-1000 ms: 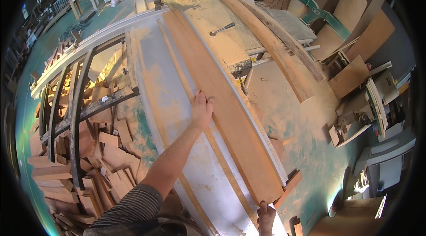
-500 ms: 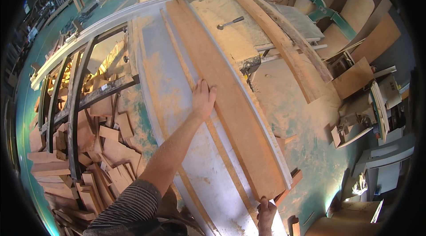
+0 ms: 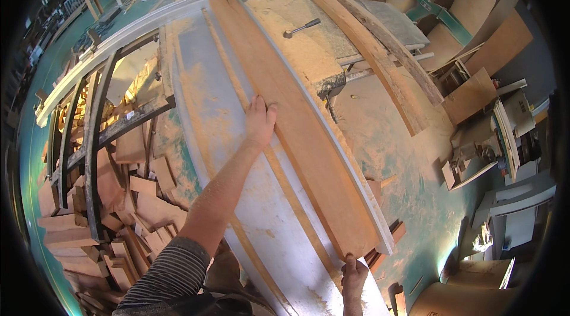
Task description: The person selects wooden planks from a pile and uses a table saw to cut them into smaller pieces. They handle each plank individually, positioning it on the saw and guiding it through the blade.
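Note:
A long reddish-brown plank [image 3: 309, 149] lies flat along a pale metal sliding table [image 3: 225, 120] dusted with sawdust. My left hand [image 3: 261, 121] rests against the plank's left edge about midway along, fingers stretched out and pointing away from me. At the plank's near end is my right hand [image 3: 354, 275], gripping the end with the thumb on top; its other fingers are partly hidden below. A narrow light metal strip [image 3: 362, 197] runs along the plank's right side.
Left of the table, a dark metal frame [image 3: 95, 138] stands over a heap of wood offcuts [image 3: 142, 197]. A sawdust-covered machine top [image 3: 267, 19] carries a black-handled lever tool [image 3: 301, 28]. Two rough boards [image 3: 368, 49] lie at the right. Panels [image 3: 504, 49] lean beyond them.
The plank has slid slightly away from me along the table, and both hands have moved forward with it. The whole view has shifted a little.

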{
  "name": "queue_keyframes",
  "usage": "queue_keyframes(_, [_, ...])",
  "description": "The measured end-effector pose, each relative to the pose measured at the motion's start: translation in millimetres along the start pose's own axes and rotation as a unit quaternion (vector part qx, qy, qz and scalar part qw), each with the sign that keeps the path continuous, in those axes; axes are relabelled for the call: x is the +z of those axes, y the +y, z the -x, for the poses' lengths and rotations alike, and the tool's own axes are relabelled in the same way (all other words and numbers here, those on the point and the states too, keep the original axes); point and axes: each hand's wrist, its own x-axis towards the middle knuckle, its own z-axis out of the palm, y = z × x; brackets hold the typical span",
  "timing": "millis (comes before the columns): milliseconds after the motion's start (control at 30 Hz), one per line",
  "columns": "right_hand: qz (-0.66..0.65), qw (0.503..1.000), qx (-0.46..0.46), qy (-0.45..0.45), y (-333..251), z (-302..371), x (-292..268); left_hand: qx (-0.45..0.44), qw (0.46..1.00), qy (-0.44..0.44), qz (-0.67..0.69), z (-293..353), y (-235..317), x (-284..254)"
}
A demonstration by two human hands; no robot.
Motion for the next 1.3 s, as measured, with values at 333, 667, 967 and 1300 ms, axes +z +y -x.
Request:
queue_keyframes(333, [0.027,1.0,-0.009,0.004,1.4,-3.0,30.9,0.063,0.996,0.048,0.028,-7.7,-21.7,-8.2])
queue_keyframes(667, [0.017,1.0,-0.017,-0.004,-9.5,-5.0,65.3,0.057,0.997,0.041,0.023,-25.0,-38.3,-24.0])
queue_keyframes(967, [-0.012,0.999,-0.029,-0.001,-7.9,-8.9,91.5,0.052,0.997,0.049,0.028,-39.4,-51.8,-31.3])
queue_keyframes(1300, [-0.025,0.996,-0.081,-0.006,-1.4,-18.7,117.3,0.073,0.994,0.078,0.036,-54.2,-73.9,-34.3])
